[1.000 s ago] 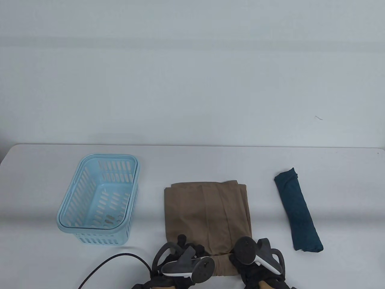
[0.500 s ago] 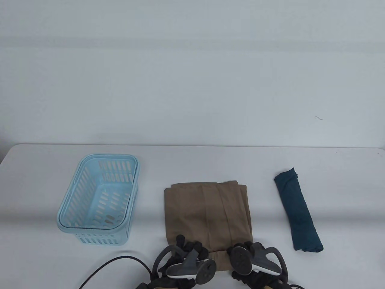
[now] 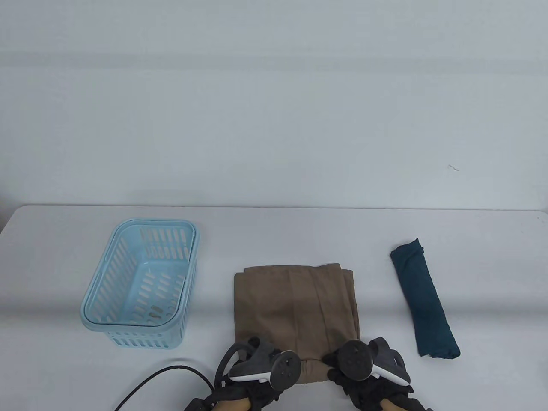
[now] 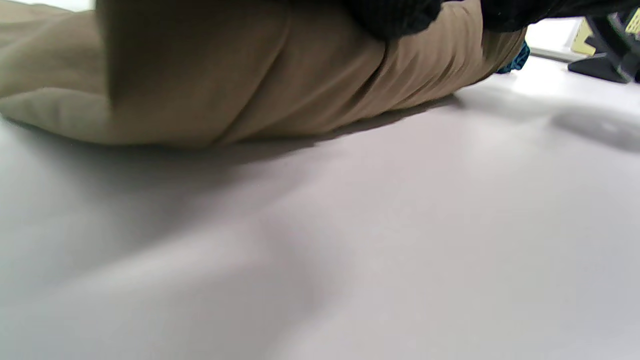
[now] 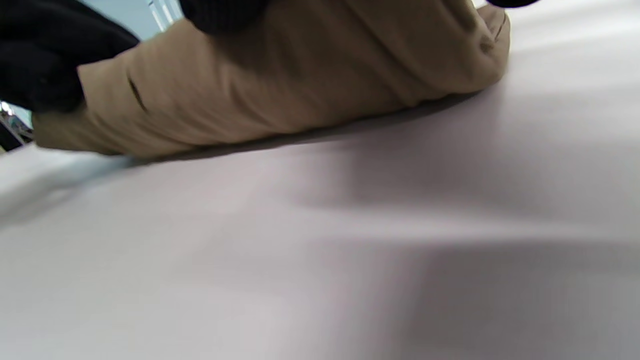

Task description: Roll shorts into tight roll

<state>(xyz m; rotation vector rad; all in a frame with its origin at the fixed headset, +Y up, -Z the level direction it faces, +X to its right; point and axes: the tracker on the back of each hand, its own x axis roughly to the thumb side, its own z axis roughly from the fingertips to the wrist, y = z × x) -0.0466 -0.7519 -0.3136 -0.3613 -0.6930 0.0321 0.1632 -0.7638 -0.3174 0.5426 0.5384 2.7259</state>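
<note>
Both my hands, left hand (image 3: 257, 364) and right hand (image 3: 364, 364), curl fingers (image 4: 395, 15) over the rolled near edge of the tan shorts (image 3: 295, 308), gripping it. Shorts lie mid-table (image 3: 64, 368), blue basket (image 3: 141, 282) left, teal cloth roll (image 3: 424, 299) right.

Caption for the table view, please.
Both gloved hands roll the near edge of tan shorts, between a blue basket and teal roll.

Matt cloth shorts (image 3: 295, 308) (plastic basket (image 3: 139, 284))
</note>
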